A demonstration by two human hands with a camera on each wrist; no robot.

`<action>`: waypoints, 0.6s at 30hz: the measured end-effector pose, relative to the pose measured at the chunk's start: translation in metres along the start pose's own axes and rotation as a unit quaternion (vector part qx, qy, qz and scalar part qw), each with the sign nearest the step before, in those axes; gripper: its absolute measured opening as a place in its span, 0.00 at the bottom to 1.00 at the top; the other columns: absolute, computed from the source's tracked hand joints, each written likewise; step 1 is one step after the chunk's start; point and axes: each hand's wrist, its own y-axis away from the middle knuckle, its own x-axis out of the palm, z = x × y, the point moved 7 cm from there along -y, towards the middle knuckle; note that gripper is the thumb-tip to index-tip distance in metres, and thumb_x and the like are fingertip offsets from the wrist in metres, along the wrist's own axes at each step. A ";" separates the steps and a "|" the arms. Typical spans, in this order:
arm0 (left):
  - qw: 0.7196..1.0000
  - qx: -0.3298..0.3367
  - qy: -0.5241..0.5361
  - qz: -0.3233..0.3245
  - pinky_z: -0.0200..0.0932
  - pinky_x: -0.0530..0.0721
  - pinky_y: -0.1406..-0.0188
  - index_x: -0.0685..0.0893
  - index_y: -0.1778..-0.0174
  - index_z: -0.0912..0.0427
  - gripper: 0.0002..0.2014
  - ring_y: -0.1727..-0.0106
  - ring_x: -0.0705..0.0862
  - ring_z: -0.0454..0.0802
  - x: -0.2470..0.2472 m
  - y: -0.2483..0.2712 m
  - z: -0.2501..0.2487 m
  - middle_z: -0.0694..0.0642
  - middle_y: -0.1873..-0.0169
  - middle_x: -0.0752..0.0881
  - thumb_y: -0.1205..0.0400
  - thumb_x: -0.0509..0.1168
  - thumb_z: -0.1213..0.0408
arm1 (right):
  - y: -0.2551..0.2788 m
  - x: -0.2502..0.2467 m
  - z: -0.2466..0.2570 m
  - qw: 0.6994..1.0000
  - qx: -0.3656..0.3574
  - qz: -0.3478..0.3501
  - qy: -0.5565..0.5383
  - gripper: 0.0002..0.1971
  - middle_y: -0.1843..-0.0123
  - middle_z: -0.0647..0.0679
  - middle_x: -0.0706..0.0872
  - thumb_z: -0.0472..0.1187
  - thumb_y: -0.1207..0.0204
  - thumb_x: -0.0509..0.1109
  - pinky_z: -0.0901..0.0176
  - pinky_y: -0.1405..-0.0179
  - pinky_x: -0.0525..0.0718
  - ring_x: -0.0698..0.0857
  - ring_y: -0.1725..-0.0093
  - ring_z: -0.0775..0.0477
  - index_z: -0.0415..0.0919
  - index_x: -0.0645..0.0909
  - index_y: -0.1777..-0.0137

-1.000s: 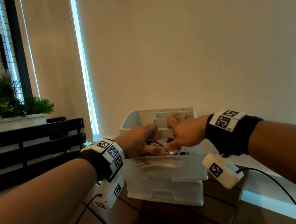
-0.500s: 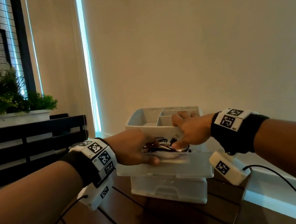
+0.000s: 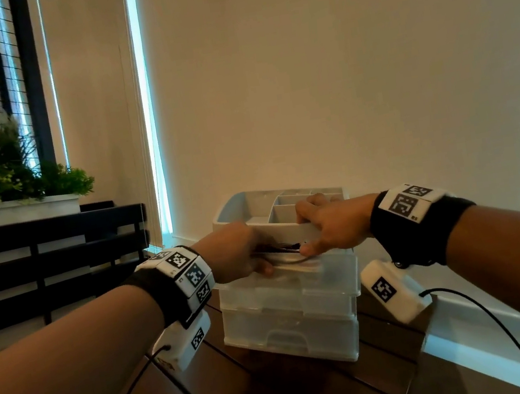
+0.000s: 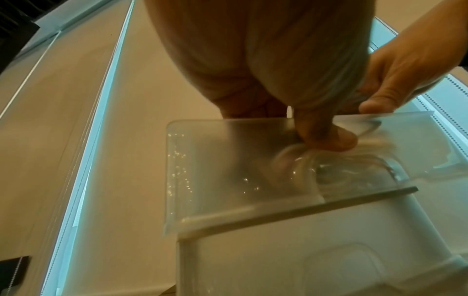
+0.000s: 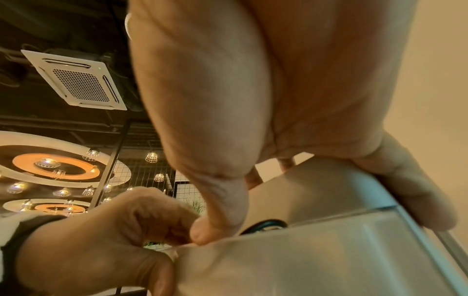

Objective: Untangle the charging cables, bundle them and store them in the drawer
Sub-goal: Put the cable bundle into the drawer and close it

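So the top drawer had slid most of the way back in compared with half a second before, when it stuck out well past the front of the little plastic organizer. Only a narrow slot was left open, which I'd say means the storing step was basically done (just the final push to go). The left hand had its fingers curled over the drawer's front lip, thumb hooked at the handle recess. The right hand was draped over the organizer's top tray, fingers bent over its front rim and thumb pressing down at the gap. The charging cables sat inside the drawer, a dark tangle-free-looking bundle peeking through the slot, mostly hidden.
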 end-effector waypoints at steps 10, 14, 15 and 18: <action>0.999 0.008 -0.017 -0.048 0.49 0.84 0.47 0.89 0.47 0.53 0.10 0.49 0.86 0.52 0.001 0.003 0.001 0.52 0.51 0.89 0.23 0.70 0.62 | -0.002 -0.003 -0.004 0.999 -0.010 0.002 -0.035 0.16 0.38 0.50 0.68 0.59 0.24 0.69 0.43 0.52 0.89 0.81 0.48 0.42 0.56 0.66 0.47; 1.000 -0.019 -0.018 -0.013 0.49 0.84 0.46 0.85 0.41 0.49 0.13 0.49 0.86 0.51 0.002 -0.002 0.002 0.50 0.50 0.89 0.21 0.68 0.60 | -0.001 -0.003 -0.002 1.000 -0.015 0.006 -0.024 0.20 0.41 0.52 0.68 0.60 0.28 0.72 0.45 0.51 0.89 0.81 0.49 0.44 0.56 0.66 0.47; 1.000 -0.018 -0.014 -0.014 0.49 0.84 0.46 0.84 0.39 0.49 0.14 0.48 0.86 0.51 0.001 -0.002 0.002 0.50 0.49 0.89 0.21 0.68 0.60 | 0.000 -0.004 -0.001 1.000 -0.016 0.003 -0.023 0.19 0.41 0.51 0.68 0.59 0.28 0.73 0.45 0.51 0.89 0.81 0.49 0.44 0.56 0.66 0.47; 0.999 -0.021 0.005 -0.039 0.47 0.83 0.49 0.80 0.50 0.50 0.07 0.51 0.84 0.49 -0.002 0.000 0.001 0.49 0.53 0.87 0.21 0.69 0.64 | 0.002 -0.006 0.000 0.999 -0.020 0.003 -0.036 0.17 0.40 0.50 0.68 0.54 0.25 0.73 0.45 0.55 0.90 0.82 0.50 0.42 0.55 0.67 0.47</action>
